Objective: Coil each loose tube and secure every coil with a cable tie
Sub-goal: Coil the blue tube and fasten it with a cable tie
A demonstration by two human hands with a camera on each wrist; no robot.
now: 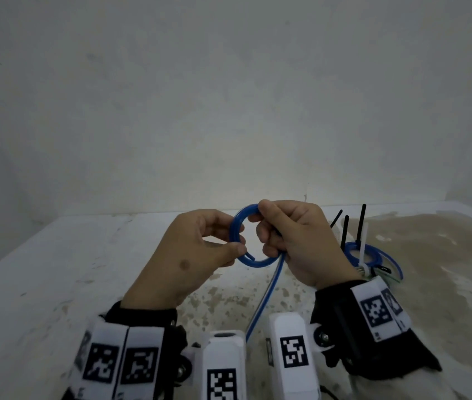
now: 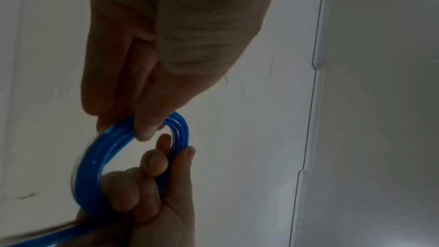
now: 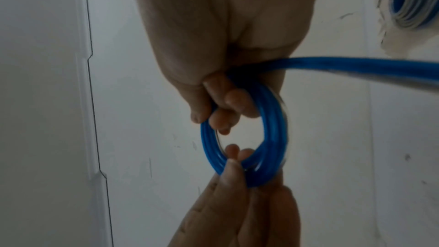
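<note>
A blue tube (image 1: 239,226) is wound into a small ring held up above the table between both hands. My left hand (image 1: 200,249) pinches the ring's left side with thumb and fingers, near the tube's cut end. My right hand (image 1: 286,241) grips the right side, fingers curled through the ring. The tube's loose tail (image 1: 263,298) hangs down towards me. In the left wrist view the blue tube (image 2: 92,159) shows several turns, and in the right wrist view the blue tube (image 3: 268,125) too. A finished blue coil (image 1: 373,255) lies to the right.
The finished coil carries black cable ties (image 1: 360,223) and a white cable tie (image 1: 364,246) sticking up. The worn white table (image 1: 55,269) ends at a pale wall (image 1: 229,96) behind. Marker-tagged wrist cameras (image 1: 223,365) sit at the bottom of the head view.
</note>
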